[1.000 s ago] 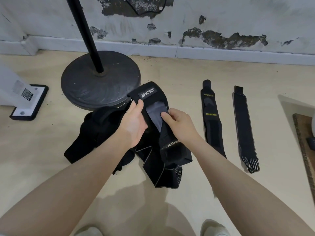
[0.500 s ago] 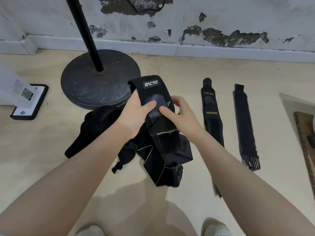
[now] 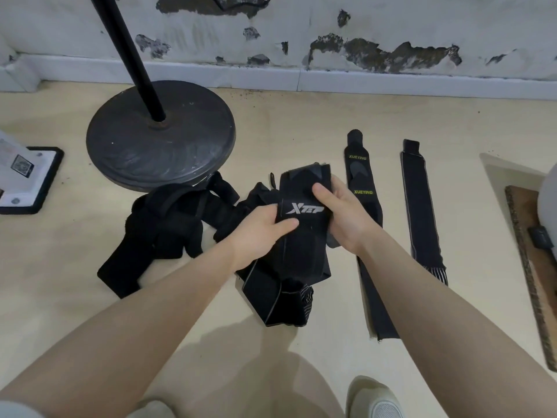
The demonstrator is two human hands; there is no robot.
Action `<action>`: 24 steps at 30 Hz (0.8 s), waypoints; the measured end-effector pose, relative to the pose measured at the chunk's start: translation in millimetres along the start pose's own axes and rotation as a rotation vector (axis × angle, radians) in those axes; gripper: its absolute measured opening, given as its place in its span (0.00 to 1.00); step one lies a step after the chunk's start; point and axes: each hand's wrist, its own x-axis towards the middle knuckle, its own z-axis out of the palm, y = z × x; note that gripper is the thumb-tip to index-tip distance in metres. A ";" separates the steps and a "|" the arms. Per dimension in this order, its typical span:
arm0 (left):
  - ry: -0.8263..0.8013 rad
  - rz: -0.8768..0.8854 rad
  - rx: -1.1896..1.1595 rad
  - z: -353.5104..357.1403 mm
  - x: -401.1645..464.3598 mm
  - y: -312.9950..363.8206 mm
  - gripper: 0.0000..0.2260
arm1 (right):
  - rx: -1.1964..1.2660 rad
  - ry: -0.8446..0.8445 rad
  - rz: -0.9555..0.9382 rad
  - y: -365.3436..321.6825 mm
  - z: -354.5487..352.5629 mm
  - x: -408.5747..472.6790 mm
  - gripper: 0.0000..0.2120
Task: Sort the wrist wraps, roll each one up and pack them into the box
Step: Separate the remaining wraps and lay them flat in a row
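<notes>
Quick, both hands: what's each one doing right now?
Left hand: grips the black wrist wrap at its left edge.
Right hand: grips the same wrap's right edge, thumb on top.

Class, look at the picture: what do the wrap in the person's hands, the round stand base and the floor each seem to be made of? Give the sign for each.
Wrap: black woven elastic cloth, matte; it folds limply and bears a printed logo.
Stand base: probably cast metal, dull grey, with rust round the pole.
Floor: smooth pale sheet, perhaps vinyl or laminate; unclear.
</notes>
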 end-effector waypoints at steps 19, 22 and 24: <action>-0.208 -0.161 0.447 -6.8 11.7 -42.9 0.23 | 0.316 0.116 0.067 26.8 -18.8 16.2 0.21; -0.185 -0.160 0.309 -8.1 9.3 -46.2 0.16 | 0.266 0.091 0.045 23.1 -13.1 14.9 0.22; -0.184 -0.129 0.231 -5.9 7.8 -44.3 0.14 | 0.280 0.085 0.051 21.0 -11.7 13.0 0.21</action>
